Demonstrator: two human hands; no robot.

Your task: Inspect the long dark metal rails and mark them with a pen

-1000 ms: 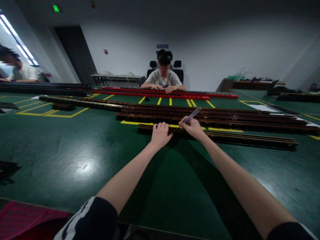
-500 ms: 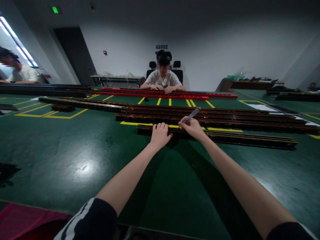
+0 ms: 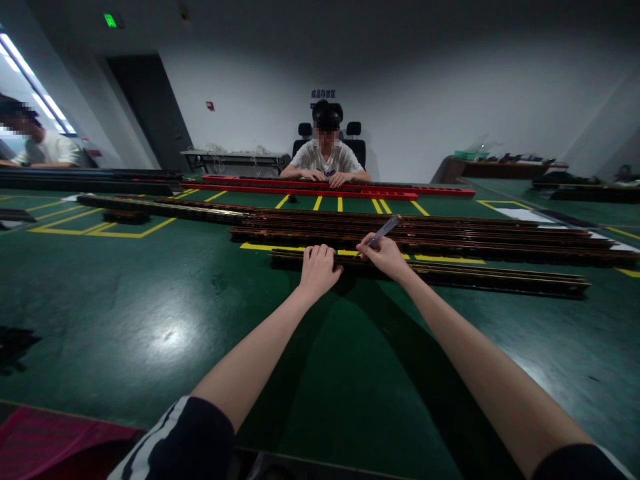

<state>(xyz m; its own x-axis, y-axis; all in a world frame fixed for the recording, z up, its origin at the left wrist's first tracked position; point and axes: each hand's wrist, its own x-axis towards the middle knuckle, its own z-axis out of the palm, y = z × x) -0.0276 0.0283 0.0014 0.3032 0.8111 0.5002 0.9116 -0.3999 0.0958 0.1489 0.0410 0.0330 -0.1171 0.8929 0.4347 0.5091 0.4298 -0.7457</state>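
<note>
A long dark metal strip (image 3: pixel 500 277) with brassy edges lies crosswise on the green table. My left hand (image 3: pixel 319 268) is closed over it left of centre, fingers on the far side and thumb toward me. In my right hand (image 3: pixel 384 256) is a clear, pen-like tool (image 3: pixel 385 228), held in a writing grip with its back end tilted up to the right. The tool's thin tip points down at the strip, close to the right of my left hand. Whether the tip touches the strip, I cannot tell.
Just beyond lies a stack of similar long strips (image 3: pixel 440 235). Red rails (image 3: pixel 370 194) lie farther back, before a seated person (image 3: pixel 327 160) whose hands rest on them. Another person (image 3: pixel 47 148) sits at far left. Yellow tape lines (image 3: pixel 273 247) mark the green tabletop (image 3: pixel 150 293).
The strip has shifted slightly to the left, and my left hand has moved with it. My right hand with the pen-like tool stays almost in place.
</note>
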